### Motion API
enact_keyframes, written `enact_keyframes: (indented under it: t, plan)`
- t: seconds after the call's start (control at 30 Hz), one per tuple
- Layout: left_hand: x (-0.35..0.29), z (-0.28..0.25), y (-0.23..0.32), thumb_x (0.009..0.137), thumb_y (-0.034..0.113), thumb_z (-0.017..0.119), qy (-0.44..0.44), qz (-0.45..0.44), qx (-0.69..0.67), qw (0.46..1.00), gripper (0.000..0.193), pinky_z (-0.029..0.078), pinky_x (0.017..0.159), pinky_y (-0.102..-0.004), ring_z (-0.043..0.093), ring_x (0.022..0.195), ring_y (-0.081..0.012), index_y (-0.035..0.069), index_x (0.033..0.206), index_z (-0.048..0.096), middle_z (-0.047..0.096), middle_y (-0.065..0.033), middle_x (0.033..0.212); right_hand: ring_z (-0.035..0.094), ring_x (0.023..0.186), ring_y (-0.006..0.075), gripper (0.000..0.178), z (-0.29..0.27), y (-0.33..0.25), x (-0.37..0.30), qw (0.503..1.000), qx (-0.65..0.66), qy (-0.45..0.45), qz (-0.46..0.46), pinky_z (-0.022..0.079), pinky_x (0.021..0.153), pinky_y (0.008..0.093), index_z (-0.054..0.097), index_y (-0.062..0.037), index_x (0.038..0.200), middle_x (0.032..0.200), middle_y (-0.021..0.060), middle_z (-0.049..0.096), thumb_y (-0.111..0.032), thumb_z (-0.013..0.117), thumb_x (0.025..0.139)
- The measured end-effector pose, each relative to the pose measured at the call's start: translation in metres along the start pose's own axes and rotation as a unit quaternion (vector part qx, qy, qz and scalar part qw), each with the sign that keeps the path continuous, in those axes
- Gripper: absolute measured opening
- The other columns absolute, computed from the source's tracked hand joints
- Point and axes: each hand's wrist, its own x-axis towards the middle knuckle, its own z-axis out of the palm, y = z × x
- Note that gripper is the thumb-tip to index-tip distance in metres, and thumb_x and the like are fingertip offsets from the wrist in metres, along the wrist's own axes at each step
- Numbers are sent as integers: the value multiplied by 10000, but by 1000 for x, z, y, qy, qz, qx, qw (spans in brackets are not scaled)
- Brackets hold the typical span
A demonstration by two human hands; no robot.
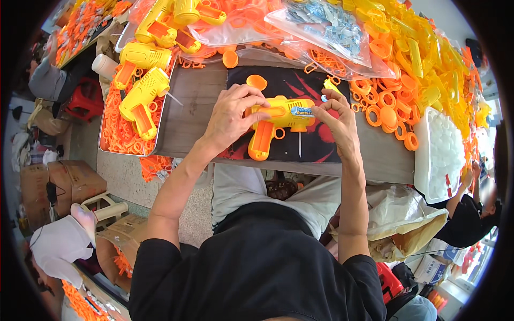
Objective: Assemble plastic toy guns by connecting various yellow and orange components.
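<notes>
A yellow toy gun [272, 112] with an orange trigger ring lies on its side over a black mat with red marks [241, 152]. Its barrel side bears a blue label [302, 111]. My left hand [235, 109] grips the rear of the body, thumb on the near face and fingers over the top. At the front end, my right hand [340, 120] is closed, its thumb against the label's edge. A small yellow piece [331, 85] lies just beyond the right fingers. Close to the left fingertips sits a round orange cap [256, 82]. A thin white stick [300, 144] lies below the gun.
Several yellow toy guns [144, 93] rest on a tray of orange parts [110, 128] at left. Bags of orange and bluish parts [326, 27] lie beyond. Orange rings [388, 115], yellow shells [417, 32] and a white tub [441, 152] fill the right. Other people work at both sides.
</notes>
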Motion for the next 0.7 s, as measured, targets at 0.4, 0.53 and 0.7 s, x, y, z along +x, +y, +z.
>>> enact_keyframes:
  t: [0.4, 0.53, 0.7]
  plan:
    - [-9, 6, 1, 755, 101, 815, 23, 1, -27, 999, 247, 441, 832, -346, 610, 937, -189, 95, 990, 739, 662, 2, 999, 422, 1317, 275, 250, 15, -2, 10, 998, -48, -32, -35, 300, 1115, 414, 694, -23, 795, 1366, 137, 526, -255, 787, 794]
    - [-8, 4, 3, 753, 97, 815, 16, 7, -11, 1000, 254, 441, 839, -347, 612, 940, -186, 96, 996, 743, 667, 5, 998, 422, 1294, 284, 311, 29, -11, 14, 995, -56, -69, -40, 333, 1085, 418, 693, -18, 785, 1378, 146, 523, -309, 802, 795]
    - [-9, 5, 2, 761, 178, 813, 7, 9, 13, 1000, 238, 439, 851, -347, 601, 945, -166, 119, 981, 743, 657, 32, 1034, 437, 1283, 307, 365, 36, -10, 18, 990, -99, -84, -56, 366, 1059, 430, 687, -19, 790, 1388, 159, 516, -360, 818, 793]
